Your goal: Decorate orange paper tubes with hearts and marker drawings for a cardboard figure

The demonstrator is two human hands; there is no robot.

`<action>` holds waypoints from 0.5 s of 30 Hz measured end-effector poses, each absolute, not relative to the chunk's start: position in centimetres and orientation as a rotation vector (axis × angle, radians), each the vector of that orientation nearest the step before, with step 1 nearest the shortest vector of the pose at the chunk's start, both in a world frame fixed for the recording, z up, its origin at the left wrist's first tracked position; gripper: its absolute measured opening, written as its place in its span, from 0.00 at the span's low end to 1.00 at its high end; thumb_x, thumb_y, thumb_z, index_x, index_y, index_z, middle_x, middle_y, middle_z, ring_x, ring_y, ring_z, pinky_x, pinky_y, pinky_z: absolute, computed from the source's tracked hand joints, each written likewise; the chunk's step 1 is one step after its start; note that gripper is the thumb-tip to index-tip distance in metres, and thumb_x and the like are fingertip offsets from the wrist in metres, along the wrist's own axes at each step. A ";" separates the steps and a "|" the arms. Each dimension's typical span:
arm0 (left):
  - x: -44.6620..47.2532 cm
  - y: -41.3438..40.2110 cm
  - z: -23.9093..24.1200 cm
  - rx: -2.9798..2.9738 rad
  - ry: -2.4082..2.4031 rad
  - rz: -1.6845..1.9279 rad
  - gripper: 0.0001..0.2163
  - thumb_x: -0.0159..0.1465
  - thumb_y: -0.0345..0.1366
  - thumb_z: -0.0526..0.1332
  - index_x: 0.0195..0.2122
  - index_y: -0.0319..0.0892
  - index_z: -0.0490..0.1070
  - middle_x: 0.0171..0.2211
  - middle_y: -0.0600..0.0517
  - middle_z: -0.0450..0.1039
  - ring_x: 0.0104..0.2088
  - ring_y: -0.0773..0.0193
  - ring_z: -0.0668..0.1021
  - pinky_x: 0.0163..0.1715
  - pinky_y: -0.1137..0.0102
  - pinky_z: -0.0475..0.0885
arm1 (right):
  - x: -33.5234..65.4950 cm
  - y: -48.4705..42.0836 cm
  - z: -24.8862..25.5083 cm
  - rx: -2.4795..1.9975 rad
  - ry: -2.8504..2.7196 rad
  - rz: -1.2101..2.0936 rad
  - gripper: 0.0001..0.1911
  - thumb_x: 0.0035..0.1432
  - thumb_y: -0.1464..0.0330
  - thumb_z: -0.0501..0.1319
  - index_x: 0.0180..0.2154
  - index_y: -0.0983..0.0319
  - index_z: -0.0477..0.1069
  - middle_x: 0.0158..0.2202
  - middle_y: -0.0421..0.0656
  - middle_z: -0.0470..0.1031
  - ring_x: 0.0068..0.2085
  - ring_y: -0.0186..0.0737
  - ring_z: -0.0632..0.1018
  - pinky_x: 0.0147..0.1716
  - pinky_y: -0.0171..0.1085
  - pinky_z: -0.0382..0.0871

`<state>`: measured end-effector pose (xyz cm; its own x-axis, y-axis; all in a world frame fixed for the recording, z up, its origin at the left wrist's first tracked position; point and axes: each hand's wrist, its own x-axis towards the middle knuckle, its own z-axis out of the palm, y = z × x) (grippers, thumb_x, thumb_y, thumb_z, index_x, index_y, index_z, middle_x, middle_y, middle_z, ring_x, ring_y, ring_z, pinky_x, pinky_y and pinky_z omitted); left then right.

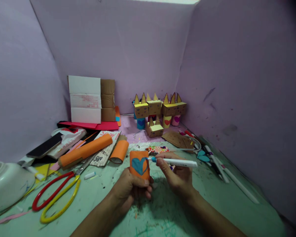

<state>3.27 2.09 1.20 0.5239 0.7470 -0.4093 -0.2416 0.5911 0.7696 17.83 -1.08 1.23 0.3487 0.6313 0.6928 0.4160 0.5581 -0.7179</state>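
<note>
Between the thumb and fingers of my left hand [132,186] is a small orange paper-covered tube [140,179], held up over the green table. A blue heart [138,165] is drawn on its face, mostly coloured in, with an orange patch showing at its right. My right hand [179,176] grips a white marker [179,162] with a blue tip. The tip is at the heart's right edge. Just behind my left hand lies another orange tube [120,150], open at one end. The marker's cap [89,175], white and blue, lies to the left.
Scissors [61,194] with red and yellow handles lie at left, beside a white bowl [7,187]. A long orange roll [86,150] rests on cardboard. At the back stand small cardboard cat-eared boxes [155,129] and heart-marked tubes. Several markers [217,164] lie at right.
</note>
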 end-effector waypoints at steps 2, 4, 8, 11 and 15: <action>3.3 2.0 1.4 0.724 0.827 0.656 0.15 0.35 0.24 0.64 0.28 0.34 0.72 0.18 0.48 0.75 0.15 0.65 0.73 0.12 0.74 0.67 | 17.8 -1.1 1.2 -1.044 -1.283 0.184 0.03 0.52 0.70 0.64 0.28 0.59 0.77 0.25 0.42 0.80 0.26 0.41 0.79 0.25 0.38 0.75; 3.3 2.0 1.7 0.736 0.846 0.661 0.15 0.35 0.24 0.64 0.28 0.34 0.72 0.18 0.48 0.75 0.15 0.66 0.72 0.12 0.74 0.67 | 17.8 -1.2 1.2 -1.046 -1.302 0.193 0.04 0.52 0.70 0.64 0.28 0.59 0.77 0.24 0.42 0.80 0.25 0.40 0.79 0.25 0.38 0.74; 3.4 2.0 1.7 0.741 0.862 0.653 0.15 0.34 0.25 0.64 0.27 0.34 0.73 0.18 0.49 0.75 0.16 0.66 0.72 0.13 0.73 0.68 | 17.8 -1.3 1.1 -1.045 -1.348 0.211 0.04 0.53 0.71 0.63 0.29 0.60 0.77 0.24 0.43 0.80 0.24 0.39 0.78 0.23 0.37 0.73; 3.4 2.1 1.5 0.747 0.842 0.659 0.13 0.34 0.25 0.63 0.25 0.34 0.74 0.19 0.49 0.75 0.16 0.66 0.72 0.13 0.73 0.68 | 17.9 -1.3 1.1 -1.024 -1.402 0.231 0.04 0.54 0.71 0.63 0.28 0.60 0.76 0.23 0.42 0.79 0.22 0.39 0.78 0.21 0.36 0.71; 3.3 2.0 1.5 0.753 0.840 0.654 0.11 0.34 0.24 0.64 0.23 0.34 0.75 0.17 0.51 0.72 0.16 0.67 0.72 0.12 0.74 0.67 | 17.8 -1.4 1.3 -0.951 -1.461 0.252 0.04 0.53 0.72 0.62 0.29 0.61 0.76 0.24 0.43 0.79 0.24 0.40 0.79 0.22 0.35 0.72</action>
